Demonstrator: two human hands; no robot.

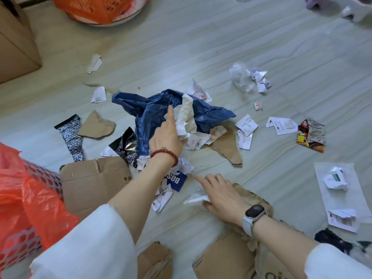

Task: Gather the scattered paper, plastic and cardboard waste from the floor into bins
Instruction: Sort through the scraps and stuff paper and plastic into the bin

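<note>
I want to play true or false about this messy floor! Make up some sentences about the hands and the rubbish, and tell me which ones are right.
1. The left hand reaches to the crumpled white paper lying on the blue plastic bag. True.
2. The right hand is lifting a big cardboard box. False: it rests low by a small white scrap on the floor.
3. A red bead bracelet is on the left wrist. True.
4. The floor is already tidy. False: paper, foil and cardboard pieces lie scattered all around.
5. The bin liner at the left edge is green. False: it is orange-red.
</note>
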